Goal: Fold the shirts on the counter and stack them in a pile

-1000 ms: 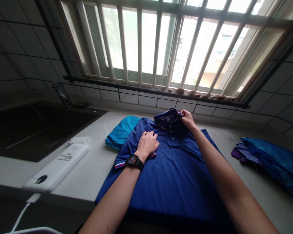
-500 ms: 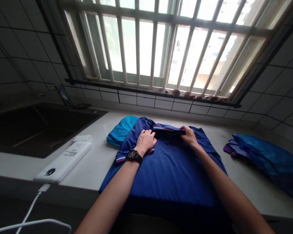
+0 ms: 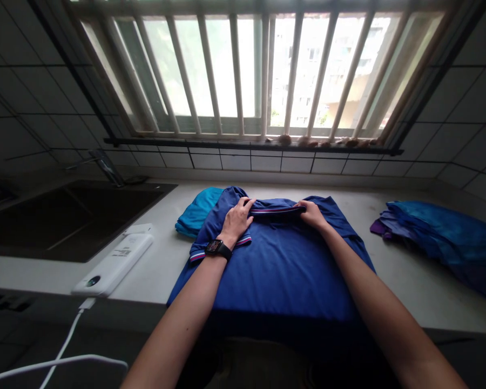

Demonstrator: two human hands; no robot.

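Note:
A blue polo shirt (image 3: pixel 283 270) lies spread on the counter, its lower part hanging over the front edge. Its collar (image 3: pixel 277 210), trimmed with red and white stripes, runs across the top. At the collar's left end is my left hand (image 3: pixel 237 219), fingers bent over the fabric and a watch (image 3: pixel 216 248) on the wrist. My right hand (image 3: pixel 311 213) pinches the collar's right end between thumb and fingers. Below the left hand, a sleeve with a striped cuff (image 3: pixel 198 254) lies folded inward. Folded teal cloth (image 3: pixel 198 210) shows beside the shirt's left shoulder.
A dark sink (image 3: pixel 65 216) with a faucet (image 3: pixel 107 167) is on the left. A white power bank (image 3: pixel 115 265) with a cable (image 3: pixel 67 335) rests near the counter's front edge. Folded blue and purple clothes (image 3: pixel 437 237) lie at the right. Behind is a barred window (image 3: pixel 247 81).
My left hand has moved up to the collar's left end. The collar now lies flatter, with its stripes facing me along its length. My right hand keeps its pinch. The view has shifted slightly.

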